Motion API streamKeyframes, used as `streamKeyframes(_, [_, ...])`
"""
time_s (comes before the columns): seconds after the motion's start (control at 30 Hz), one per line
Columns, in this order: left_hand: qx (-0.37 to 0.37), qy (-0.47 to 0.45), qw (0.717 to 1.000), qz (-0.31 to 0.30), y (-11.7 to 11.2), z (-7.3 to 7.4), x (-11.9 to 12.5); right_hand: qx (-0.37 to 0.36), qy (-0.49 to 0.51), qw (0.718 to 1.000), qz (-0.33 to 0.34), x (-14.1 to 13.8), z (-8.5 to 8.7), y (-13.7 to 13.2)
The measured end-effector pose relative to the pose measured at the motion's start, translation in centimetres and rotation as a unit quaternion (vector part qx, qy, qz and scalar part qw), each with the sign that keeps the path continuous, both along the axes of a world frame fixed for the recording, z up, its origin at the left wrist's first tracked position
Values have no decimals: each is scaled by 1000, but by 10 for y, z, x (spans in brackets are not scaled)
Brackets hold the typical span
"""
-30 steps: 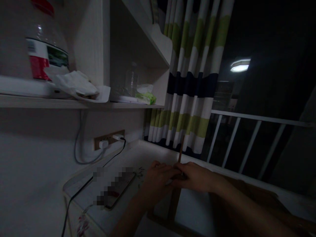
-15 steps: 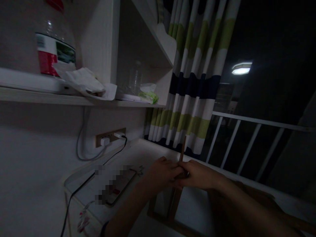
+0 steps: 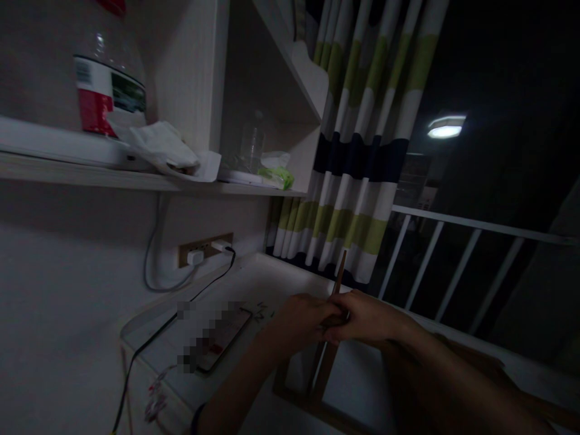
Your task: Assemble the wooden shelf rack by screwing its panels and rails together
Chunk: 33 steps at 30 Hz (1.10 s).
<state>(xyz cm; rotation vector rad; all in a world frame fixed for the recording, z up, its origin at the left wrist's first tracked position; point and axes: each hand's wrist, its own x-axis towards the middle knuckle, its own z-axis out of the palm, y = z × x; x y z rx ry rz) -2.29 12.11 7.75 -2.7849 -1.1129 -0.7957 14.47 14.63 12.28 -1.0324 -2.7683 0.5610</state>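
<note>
Low in the centre, the left hand (image 3: 302,317) and the right hand (image 3: 368,317) meet, both pinched shut on a thin, straight wooden stick (image 3: 340,272) that tilts over a flat wooden frame (image 3: 290,397). Smooth white desktop (image 3: 272,278) lies open behind, up to the striped curtain (image 3: 357,181).

Dim room: pale wooden shelf (image 3: 149,180) on white wall (image 3: 67,272), striped curtain (image 3: 362,151), white railing (image 3: 453,222), one glowing lamp (image 3: 444,127) beyond.
</note>
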Motion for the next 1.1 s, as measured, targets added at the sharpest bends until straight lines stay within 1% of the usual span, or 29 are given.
streamKeyframes(0.1, [-13, -1, 1000, -3, 1, -1, 0, -10, -6, 1000, 12, 0, 1, 2])
streamKeyframes(0.2, [-22, 4, 1000, -5, 2, 3, -1, -23, -8, 999, 23, 0, 2, 4])
streamKeyframes(0.27, [-7, 11, 1000, -4, 0, 5, -1, -27, -7, 999, 28, 0, 2, 6])
streamKeyframes(0.33, [40, 6, 999, 9, -5, 3, -1, -29, -4, 999, 31, 1, 1, 7])
streamKeyframes(0.37, [81, -13, 996, 28, -9, -2, -1, -31, -2, 999, 33, 1, 1, 7])
streamKeyframes(0.4, [132, -45, 989, 53, -13, -11, 0, -37, 1, 999, 34, 1, 0, 7])
streamKeyframes(0.43, [191, -92, 974, 81, -17, -24, 1, -44, 5, 998, 32, 1, -1, 8])
streamKeyframes(0.47, [259, -152, 947, 113, -21, -40, 4, -54, 8, 998, 27, 1, -2, 8])
streamKeyframes(0.5, [315, -219, 913, 136, -25, -60, 7, -64, 12, 998, 21, 2, -2, 8])
streamKeyframes(0.53, [335, -262, 895, 133, -28, -81, 11, -71, 14, 997, 15, 2, -3, 9])
streamKeyframes(0.57, [322, -296, 889, 133, -29, -103, 16, -73, 15, 997, 9, 2, -4, 9])
streamKeyframes(0.63, [227, -341, 895, 176, -30, -141, 27, -58, 11, 998, 3, 2, -4, 10])
streamKeyframes(0.67, [170, -357, 894, 212, -29, -156, 33, -46, 8, 999, -1, 2, -4, 10])
streamKeyframes(0.7, [116, -359, 899, 221, -28, -166, 38, -34, 3, 999, -4, 2, -4, 10])
streamKeyframes(0.73, [53, -355, 908, 217, -26, -173, 43, -26, -1, 1000, -4, 2, -4, 10])
streamKeyframes(0.8, [-78, -355, 907, 213, -22, -177, 50, -19, -4, 1000, 0, 1, -3, 11])
streamKeyframes(0.87, [-185, -363, 887, 217, -19, -175, 54, -22, -5, 1000, 8, 1, -3, 12])
streamKeyframes(0.9, [-219, -365, 878, 220, -17, -174, 56, -24, -5, 1000, 10, 1, -3, 13])
streamKeyframes(0.97, [-258, -356, 869, 227, -15, -175, 59, -27, -8, 1000, 9, 0, -3, 14])
streamKeyframes(1.1, [-269, -327, 862, 278, -13, -178, 67, -36, -17, 999, 1, 0, -2, 14])
